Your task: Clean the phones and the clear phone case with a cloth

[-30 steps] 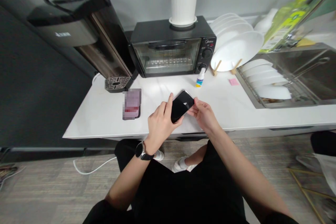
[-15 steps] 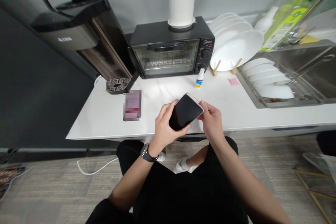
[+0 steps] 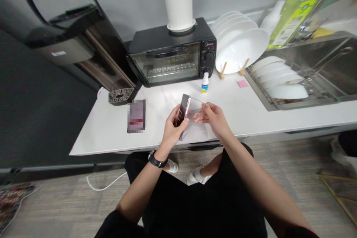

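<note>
At the left end of the white counter [image 3: 103,142], a dark dispenser [image 3: 83,48] is standing toward the back, and a blurred-out purple object [image 3: 136,116] is lying in front of it, near the front left corner. A black toaster oven [image 3: 170,59] is standing along the back edge.

Near the middle of the front edge, the left hand [image 3: 172,127] is gripping a phone [image 3: 184,107], its thumb and fingers clamped on the two long sides. The phone is tilting up on its side, above the counter. Just to its right, a clear case [image 3: 190,125] is slanting away; whether the two are touching at the lower end, I cannot tell. The small white bottle [image 3: 205,83] is standing upright behind, by the oven's front right corner. The right hand [image 3: 215,117] is pinching the case's upper right corner between thumb and forefinger.

As I judge it, phone and case are parting along the upper side, and neither a full fit nor a clean separation is showing. Farther right, a pink note [image 3: 242,83] is lying beside the sink's left edge.
</note>
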Available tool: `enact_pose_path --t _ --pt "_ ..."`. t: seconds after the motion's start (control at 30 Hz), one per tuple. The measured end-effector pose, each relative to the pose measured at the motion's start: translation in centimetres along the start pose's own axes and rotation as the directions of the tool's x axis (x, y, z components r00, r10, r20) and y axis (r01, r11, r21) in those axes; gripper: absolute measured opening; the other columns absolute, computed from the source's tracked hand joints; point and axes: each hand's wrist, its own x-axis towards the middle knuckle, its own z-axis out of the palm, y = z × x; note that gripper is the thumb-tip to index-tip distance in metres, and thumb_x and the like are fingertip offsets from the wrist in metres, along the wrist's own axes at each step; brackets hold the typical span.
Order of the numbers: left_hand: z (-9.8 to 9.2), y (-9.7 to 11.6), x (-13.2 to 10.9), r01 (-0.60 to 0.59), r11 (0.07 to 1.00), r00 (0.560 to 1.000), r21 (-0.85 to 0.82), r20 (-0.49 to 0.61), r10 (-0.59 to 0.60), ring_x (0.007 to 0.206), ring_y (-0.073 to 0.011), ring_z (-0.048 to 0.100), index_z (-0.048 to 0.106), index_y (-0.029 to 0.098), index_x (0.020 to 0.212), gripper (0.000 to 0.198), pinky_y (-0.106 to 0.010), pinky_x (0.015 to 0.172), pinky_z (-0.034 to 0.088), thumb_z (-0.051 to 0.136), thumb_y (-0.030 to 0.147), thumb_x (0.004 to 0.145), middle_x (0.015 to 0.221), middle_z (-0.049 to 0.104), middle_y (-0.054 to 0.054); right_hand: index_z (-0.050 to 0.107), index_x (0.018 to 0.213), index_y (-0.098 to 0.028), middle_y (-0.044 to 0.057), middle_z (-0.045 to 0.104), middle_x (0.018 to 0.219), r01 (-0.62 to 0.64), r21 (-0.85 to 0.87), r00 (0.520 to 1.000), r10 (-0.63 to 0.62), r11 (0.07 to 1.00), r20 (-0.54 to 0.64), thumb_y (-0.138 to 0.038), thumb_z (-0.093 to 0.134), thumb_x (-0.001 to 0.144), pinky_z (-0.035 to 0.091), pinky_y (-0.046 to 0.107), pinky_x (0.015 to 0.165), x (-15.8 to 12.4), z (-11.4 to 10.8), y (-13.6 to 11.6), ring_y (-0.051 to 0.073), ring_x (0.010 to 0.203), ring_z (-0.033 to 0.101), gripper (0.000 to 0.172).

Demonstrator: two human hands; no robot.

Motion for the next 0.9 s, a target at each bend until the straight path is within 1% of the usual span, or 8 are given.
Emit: enact_pose_path --t 0.1,0.2,0.3,0.33,0.4,0.53,0.77,0.9 --pt "-1.5 -0.2 0.5 -0.055 0.993 0.988 0.107 -0.135 0.07 0.103 -0.0127 0.035 0.006 0.027 0.118 0.043 -0.031 0.08 0.038 0.026 0.023 0.08 0.118 0.031 -0.002 0.046 0.061 -0.022 0.0 0.057 0.059 0.011 -0.013 0.999 -0.011 1.0 -0.034 -0.037 0.046 0.065 0.041 0.028 0.048 -0.4 -0.3 0.5 0.013 0.049 0.052 0.016" --pt "-3.5 -0.4 1.9 -0.093 0.967 0.971 0.236 -0.195 0.141 0.097 -0.0109 0.04 0.0 0.022 0.118 0.047 -0.026 0.078 0.038 0.027 0.022 0.08 0.116 0.031 -0.006 0.045 0.062 -0.024 0.001 0.057 0.063 0.018 -0.029 0.997 -0.02 0.999 -0.077 -0.036 0.048 0.064 0.042 0.029 0.05 -0.9 -1.2 0.8 0.013 0.05 0.053 0.013" --pt "-5.0 -0.9 4.1 -0.103 0.947 0.966 0.304 -0.195 0.168 0.099 -0.0115 0.035 0.015 0.018 0.116 0.051 -0.026 0.084 0.031 0.042 0.027 0.073 0.112 0.031 -0.004 0.045 0.063 -0.025 0.001 0.058 0.066 0.053 -0.079 0.986 -0.065 0.995 -0.152 -0.036 0.049 0.063 0.043 0.03 0.053 -1.1 -2.6 1.0 0.013 0.051 0.053 0.012" --pt "-5.2 -1.2 4.8 -0.12 0.933 0.971 0.34 -0.154 0.181 0.098 -0.011 0.035 0.02 0.018 0.115 0.053 -0.025 0.085 0.029 0.047 0.027 0.07 0.108 0.035 -0.002 0.045 0.063 -0.025 0.002 0.058 0.067 0.069 -0.11 0.981 -0.087 0.992 -0.171 -0.036 0.049 0.063 0.043 0.03 0.053 -1.1 -3.0 1.0 0.014 0.051 0.053 0.012" --pt "-5.3 -1.7 6.3 -0.206 0.851 0.974 0.484 0.02 0.224 0.095 -0.0089 0.035 0.022 0.017 0.113 0.055 -0.022 0.085 0.028 0.05 0.027 0.068 0.103 0.038 0.0 0.045 0.065 -0.025 0.003 0.058 0.067 0.096 -0.176 0.975 -0.128 0.98 -0.18 -0.036 0.048 0.063 0.043 0.032 0.054 -1.0 -3.7 1.1 0.014 0.051 0.053 0.012" --pt "-4.4 -2.9 8.5 -0.373 0.731 0.926 0.572 0.273 0.259 0.092 -0.0058 0.036 0.025 0.015 0.111 0.05 -0.019 0.083 0.028 0.05 0.025 0.068 0.105 0.038 0.003 0.044 0.067 -0.025 0.004 0.058 0.068 0.118 -0.23 0.973 -0.159 0.966 -0.167 -0.037 0.045 0.065 0.043 0.034 0.056 -0.8 -4.4 1.2 0.016 0.054 0.053 0.012" --pt "-3.5 -4.3 10.5 -0.443 0.715 0.89 0.541 0.361 0.278 0.101 -0.0054 0.029 0.029 0.012 0.107 0.045 -0.021 0.087 0.023 0.048 0.026 0.069 0.113 0.035 0.002 0.044 0.07 -0.025 0.003 0.057 0.065 0.118 -0.271 0.972 -0.167 0.955 -0.167 -0.037 0.042 0.067 0.043 0.032 0.055 -0.6 -4.4 1.6 0.015 0.054 0.053 0.013" --pt "-3.8 -4.1 10.3 -0.448 0.711 0.889 0.541 0.353 0.291 0.107 -0.0094 0.022 0.028 0.011 0.108 0.044 -0.029 0.089 0.02 0.045 0.028 0.071 0.118 0.031 -0.001 0.044 0.071 -0.024 0.002 0.057 0.065 0.122 -0.287 0.969 -0.177 0.95 -0.175 -0.038 0.042 0.067 0.043 0.031 0.055 -0.7 -4.5 1.7 0.014 0.054 0.053 0.014"
